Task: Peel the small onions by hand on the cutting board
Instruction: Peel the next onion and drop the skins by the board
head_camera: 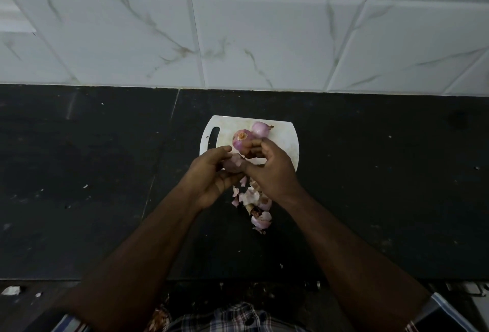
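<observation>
A small white cutting board (pixel 285 138) with a handle slot lies on the black counter. Two small purple onions rest on it: one (pixel 241 138) with its root end up, another (pixel 260 128) behind it near the far edge. Over the board's near edge, my left hand (pixel 211 175) cups a pale onion (pixel 232 161). My right hand (pixel 270 170) pinches at that same onion with its fingertips. A pile of loose pink and white onion skins (pixel 255 206) lies on the counter just below my hands.
The black stone counter (pixel 105 173) stretches left and right, with small white flecks on it. A white marble-pattern tiled wall (pixel 238 27) rises behind. The counter's front edge runs near my body, with a checked garment below.
</observation>
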Tool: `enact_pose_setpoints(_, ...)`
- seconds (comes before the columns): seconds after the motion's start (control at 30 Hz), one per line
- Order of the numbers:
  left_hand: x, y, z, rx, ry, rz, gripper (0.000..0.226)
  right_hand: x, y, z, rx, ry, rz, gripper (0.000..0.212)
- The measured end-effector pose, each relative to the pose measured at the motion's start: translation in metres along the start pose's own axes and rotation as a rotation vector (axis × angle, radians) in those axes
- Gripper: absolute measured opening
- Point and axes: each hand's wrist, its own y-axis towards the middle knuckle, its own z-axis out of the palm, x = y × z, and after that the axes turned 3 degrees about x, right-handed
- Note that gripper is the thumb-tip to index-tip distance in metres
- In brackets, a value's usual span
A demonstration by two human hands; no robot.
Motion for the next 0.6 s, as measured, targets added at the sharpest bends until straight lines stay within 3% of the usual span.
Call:
enact_pose_setpoints(0.13,-0.002,0.000,-0.010,0.098,-0.050,0.014,0.035,-0.004,0.002,-0.007,-0.069,0.148,0.145,0.019)
enact_pose_setpoints(0.23,-0.002,-0.004,-0.013,0.141,0.032,0.021,0.044,0.002,0.004,-0.013,0.108,0.192,0.223,0.031)
enact_pose_setpoints(0.33,-0.004,-0.007,-0.014,0.179,0.109,0.041,0.048,0.007,0.005,-0.014,0.208,0.024,0.187,0.034)
enact_pose_setpoints(0.6,-0.002,-0.010,-0.012,0.174,0.223,0.123,0.040,0.012,0.007,-0.011,0.182,-0.254,0.043,0.052)
